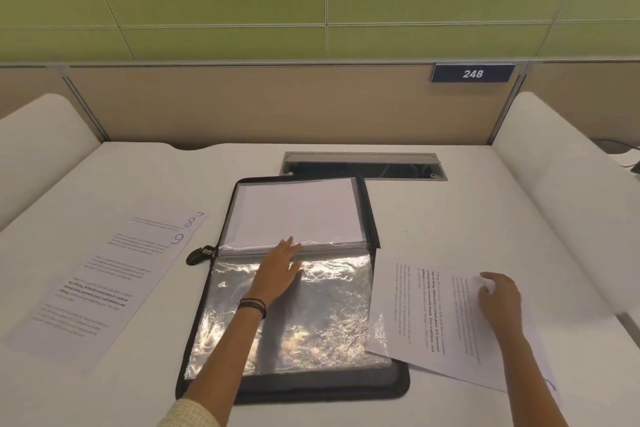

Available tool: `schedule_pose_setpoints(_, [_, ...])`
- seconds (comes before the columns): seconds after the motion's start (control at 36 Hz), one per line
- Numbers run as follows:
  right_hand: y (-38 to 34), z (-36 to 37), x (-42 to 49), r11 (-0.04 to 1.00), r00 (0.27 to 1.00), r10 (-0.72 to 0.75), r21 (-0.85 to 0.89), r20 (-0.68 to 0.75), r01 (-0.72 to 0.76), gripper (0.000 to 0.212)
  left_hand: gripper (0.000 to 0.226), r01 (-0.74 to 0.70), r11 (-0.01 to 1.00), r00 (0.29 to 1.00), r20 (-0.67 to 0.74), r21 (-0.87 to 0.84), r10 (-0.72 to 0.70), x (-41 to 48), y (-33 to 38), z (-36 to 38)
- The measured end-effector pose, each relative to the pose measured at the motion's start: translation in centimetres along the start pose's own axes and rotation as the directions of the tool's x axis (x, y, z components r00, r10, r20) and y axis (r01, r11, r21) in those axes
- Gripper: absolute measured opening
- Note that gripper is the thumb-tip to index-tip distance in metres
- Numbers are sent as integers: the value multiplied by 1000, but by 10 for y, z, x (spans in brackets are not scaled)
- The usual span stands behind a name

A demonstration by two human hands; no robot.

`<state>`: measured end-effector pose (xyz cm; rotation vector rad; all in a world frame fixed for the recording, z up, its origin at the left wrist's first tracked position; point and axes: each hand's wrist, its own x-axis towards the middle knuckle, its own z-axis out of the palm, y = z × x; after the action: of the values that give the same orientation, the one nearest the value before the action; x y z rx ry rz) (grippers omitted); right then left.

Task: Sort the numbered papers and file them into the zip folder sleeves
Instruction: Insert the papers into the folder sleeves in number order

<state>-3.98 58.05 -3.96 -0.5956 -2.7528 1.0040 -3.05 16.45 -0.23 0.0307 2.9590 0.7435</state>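
Observation:
A black zip folder (294, 386) lies open on the middle of the desk. Its far half shows a clear sleeve (294, 215) with white paper inside. The near half is a shiny empty-looking sleeve (329, 315). My left hand (278, 270) lies flat on the near sleeve by the spine, fingers straight. To the right a printed sheet (426, 315) overlaps the folder's edge, and my right hand (498, 298) rests on it with fingers curled at its far edge. A fanned stack of numbered papers (100, 281) lies left of the folder.
The folder's zip pull (199, 255) sticks out on the left. A grey cable hatch (363, 166) sits open behind the folder. A beige partition (277, 104) with a blue "248" plate (472, 73) closes the back. White curved dividers (568, 184) flank the desk.

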Motion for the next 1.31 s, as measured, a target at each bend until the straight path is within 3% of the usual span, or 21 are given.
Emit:
schedule_pose_setpoints(0.19, [-16, 15, -7, 994, 993, -62, -87, 99, 71, 31, 45, -93, 992, 995, 24, -89, 95, -3, 35, 2])
schedule_pose_setpoints(0.39, [-35, 19, -14, 981, 980, -124, -128, 158, 144, 31, 50, -250, 968, 956, 153, -17, 250, -12, 91, 40])
schedule_pose_setpoints(0.5, [-43, 29, -20, 944, 940, -217, -189, 262, 270, 38, 97, -233, 973, 955, 187, -10, 230, -15, 114, 66])
schedule_pose_setpoints(0.58, [-49, 39, -26, 917, 900, -262, -201, 347, 344, 48, 112, -181, 982, 966, 194, 44, 169, -14, 122, 80])
schedule_pose_setpoints(0.61, [-52, 41, -27, 911, 889, -267, -204, 371, 359, 50, 110, -166, 984, 970, 187, 60, 152, -14, 125, 82])
schedule_pose_setpoints(0.72, [-70, 49, -31, 873, 815, -328, -176, 478, 454, 56, 60, -85, 991, 985, 162, 106, 67, -16, 135, 82])
schedule_pose_setpoints(1.03, [-106, 55, -24, 867, 646, -361, -12, 672, 497, 70, 61, -64, 997, 993, 99, -42, 68, -17, 137, 78])
schedule_pose_setpoints(1.31, [-109, 71, -16, 854, 642, -389, -4, 661, 521, 74, 62, -91, 992, 994, 57, -90, 96, -16, 133, 77])
